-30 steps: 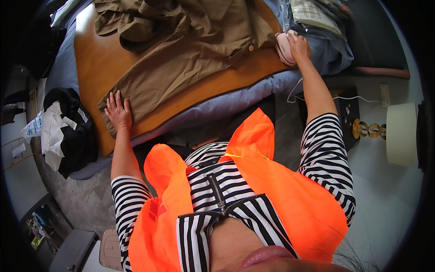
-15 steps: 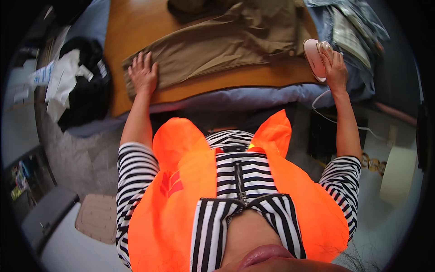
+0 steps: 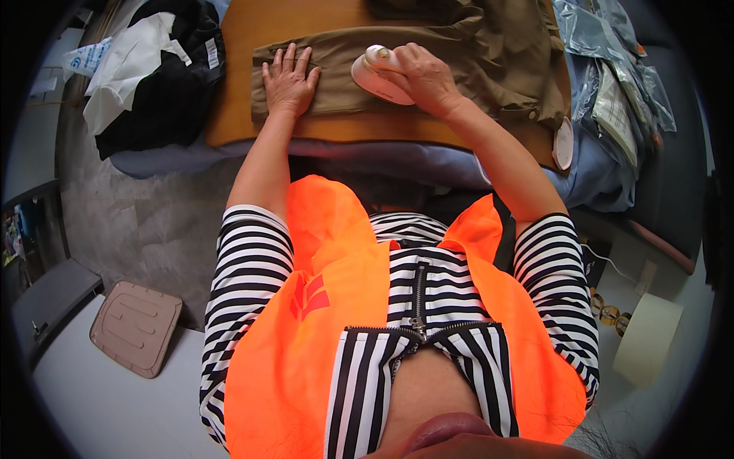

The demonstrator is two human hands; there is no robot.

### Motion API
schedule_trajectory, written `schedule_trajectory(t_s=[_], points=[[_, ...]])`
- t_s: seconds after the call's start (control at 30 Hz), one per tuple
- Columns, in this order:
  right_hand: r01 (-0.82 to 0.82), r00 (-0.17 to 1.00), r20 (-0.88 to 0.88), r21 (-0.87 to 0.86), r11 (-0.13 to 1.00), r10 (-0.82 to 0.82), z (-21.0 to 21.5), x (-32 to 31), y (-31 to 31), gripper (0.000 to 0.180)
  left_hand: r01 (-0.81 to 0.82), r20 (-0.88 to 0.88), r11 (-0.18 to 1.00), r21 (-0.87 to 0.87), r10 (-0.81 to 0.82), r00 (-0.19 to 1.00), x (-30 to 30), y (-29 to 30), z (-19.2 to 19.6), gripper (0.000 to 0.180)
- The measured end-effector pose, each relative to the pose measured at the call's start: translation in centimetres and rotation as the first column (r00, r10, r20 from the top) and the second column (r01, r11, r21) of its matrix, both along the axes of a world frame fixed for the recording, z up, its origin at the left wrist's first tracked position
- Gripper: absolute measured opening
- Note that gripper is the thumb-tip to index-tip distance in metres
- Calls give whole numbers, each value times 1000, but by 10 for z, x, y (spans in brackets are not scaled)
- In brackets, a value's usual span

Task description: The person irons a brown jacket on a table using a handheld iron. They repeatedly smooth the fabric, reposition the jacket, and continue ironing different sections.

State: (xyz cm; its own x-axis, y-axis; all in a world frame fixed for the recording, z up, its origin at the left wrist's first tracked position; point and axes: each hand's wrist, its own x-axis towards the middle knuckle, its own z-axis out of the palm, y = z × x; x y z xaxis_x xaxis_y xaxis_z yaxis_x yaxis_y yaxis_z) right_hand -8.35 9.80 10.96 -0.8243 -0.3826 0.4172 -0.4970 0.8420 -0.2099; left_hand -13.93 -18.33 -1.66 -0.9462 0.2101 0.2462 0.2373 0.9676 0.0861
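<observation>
while the left hand (image 3: 287, 76) flattens the trousers (image 3: 459, 53), the iron (image 3: 380, 75) points left, lengthwise.

Left hand (image 3: 288, 79) flat on khaki garment (image 3: 459, 53), fingers spread. Right hand (image 3: 424, 76) grips white iron (image 3: 380, 75) resting on garment atop orange ironing board (image 3: 237, 107).
</observation>
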Motion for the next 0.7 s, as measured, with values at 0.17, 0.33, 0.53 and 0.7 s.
schedule_trajectory(t_s=[0.17, 0.33, 0.53, 0.7], points=[[-48, 999, 8, 105, 993, 47, -24, -2, -17, 37, 2, -7, 999, 32, -1, 1000, 2, 1, 1, 58], [-71, 997, 2, 96, 993, 72, -23, 1, -12, 36, 3, -46, 1000, 24, -2, 999, 2, 1, 0, 58], [-9, 1000, 13, 134, 991, 7, -26, 2, 1, 34, 2, -55, 1000, 11, -1, 999, 1, 0, -2, 58], [139, 990, -2, 194, 971, -141, -30, 5, 18, 35, 20, -58, 999, 48, -17, 998, 0, 0, -4, 58]])
